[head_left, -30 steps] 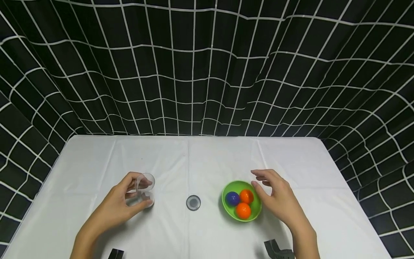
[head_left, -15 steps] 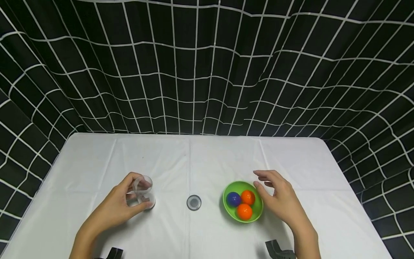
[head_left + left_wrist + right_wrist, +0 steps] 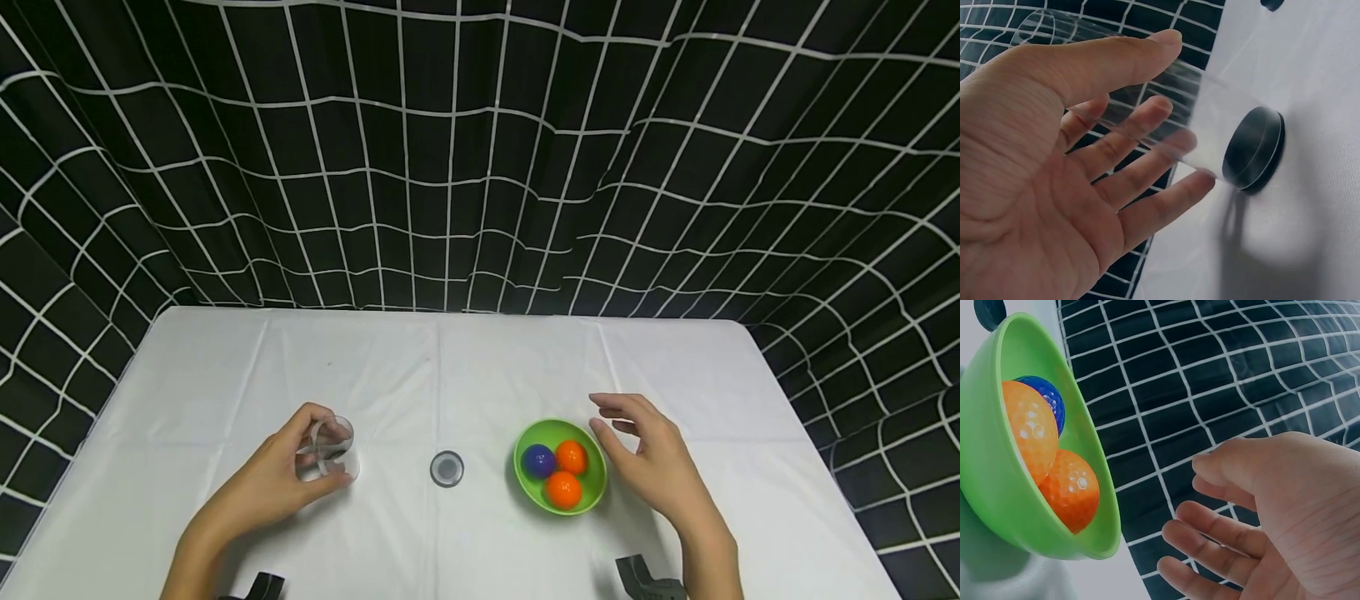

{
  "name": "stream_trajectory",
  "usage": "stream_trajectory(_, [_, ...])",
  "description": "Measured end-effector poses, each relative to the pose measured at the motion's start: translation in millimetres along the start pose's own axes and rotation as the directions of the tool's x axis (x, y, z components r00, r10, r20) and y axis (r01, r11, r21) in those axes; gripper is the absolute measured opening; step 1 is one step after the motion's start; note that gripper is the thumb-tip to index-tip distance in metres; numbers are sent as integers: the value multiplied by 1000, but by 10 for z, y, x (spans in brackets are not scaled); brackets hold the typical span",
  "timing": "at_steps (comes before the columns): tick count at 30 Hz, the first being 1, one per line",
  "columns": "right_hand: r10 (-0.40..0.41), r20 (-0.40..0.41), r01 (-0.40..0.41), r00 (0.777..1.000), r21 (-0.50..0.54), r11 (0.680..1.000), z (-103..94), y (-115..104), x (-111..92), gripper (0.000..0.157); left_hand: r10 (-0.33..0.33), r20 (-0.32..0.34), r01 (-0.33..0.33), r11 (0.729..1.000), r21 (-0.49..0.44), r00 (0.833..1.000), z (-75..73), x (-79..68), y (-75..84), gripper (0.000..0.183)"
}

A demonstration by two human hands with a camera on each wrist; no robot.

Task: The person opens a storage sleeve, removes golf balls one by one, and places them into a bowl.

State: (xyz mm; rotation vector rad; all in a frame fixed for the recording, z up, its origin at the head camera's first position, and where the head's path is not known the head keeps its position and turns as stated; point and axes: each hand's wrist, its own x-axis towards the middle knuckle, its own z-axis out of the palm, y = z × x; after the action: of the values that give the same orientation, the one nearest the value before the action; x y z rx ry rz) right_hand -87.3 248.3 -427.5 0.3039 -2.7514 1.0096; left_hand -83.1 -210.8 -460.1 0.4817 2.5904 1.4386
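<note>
In the head view my left hand (image 3: 281,471) holds a clear plastic tube (image 3: 332,442), its thumb on the near side and fingers curled round the far side. The left wrist view shows the tube's dark round base (image 3: 1255,149) close to the white cloth; whether it touches cannot be told. To the right, a green bowl (image 3: 527,492) holds a blue golf ball (image 3: 538,461), an orange golf ball (image 3: 572,457) and a second orange golf ball (image 3: 563,490). Just right of the bowl my right hand (image 3: 648,458) hovers with loosely bent fingers, holding nothing.
A small round grey cap (image 3: 447,469) lies on the white tablecloth (image 3: 450,375) between the tube and the bowl. A black curtain with a white grid (image 3: 450,167) rises behind the table and along both sides.
The tube's upper end has shifted slightly left and toward me in the left hand. My right hand has moved barely to the right; bowl, balls and cap stay in place.
</note>
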Motion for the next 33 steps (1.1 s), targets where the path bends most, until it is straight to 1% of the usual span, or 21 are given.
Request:
stream_trajectory(6, [4,-11,-4,1000,4,1000,-5,-3,-10,29,8,41,-4,993,-117,999,61,44,-29,56])
stream_trajectory(10, [-2,-14,2,1000,8,1000,-23,-13,-21,28,-5,44,11,990,-141,999,102,54,-24,57])
stream_trajectory(13, [-19,-26,19,999,22,1000,-47,-24,-11,28,-6,42,12,991,-133,999,122,55,-15,59])
stream_trajectory(16, [-40,-64,45,997,70,997,-39,-44,32,26,-4,33,7,996,-84,999,110,40,-13,64])
stream_trajectory(18, [-52,-100,62,994,97,993,-21,-61,61,24,-9,28,9,1000,-16,1000,85,19,-19,69])
stream_trajectory(20, [-53,-126,71,991,144,987,-12,-80,83,23,-22,27,20,997,77,999,55,-17,-32,75])
stream_trajectory(22, [-48,-130,72,990,189,979,-25,-100,97,22,-41,38,34,984,175,998,22,-70,-45,81])
stream_trajectory(24, [-47,-121,74,992,227,971,-49,-120,117,23,-62,48,48,965,259,997,-18,-134,-56,89])
stream_trajectory(26, [-59,-111,84,992,239,967,-90,-133,130,23,-75,57,55,952,303,996,-51,-189,-59,93])
stream_trajectory(28, [-84,-118,107,990,212,971,-118,-133,152,23,-83,48,63,944,325,995,-98,-235,-56,91])
stream_trajectory(30, [-111,-134,133,985,169,977,-131,-113,169,23,-74,23,61,934,351,997,-152,-257,-54,83])
stream_trajectory(33, [-140,-158,152,977,63,986,-143,-39,155,25,-51,-62,71,919,388,997,-222,-255,-52,66])
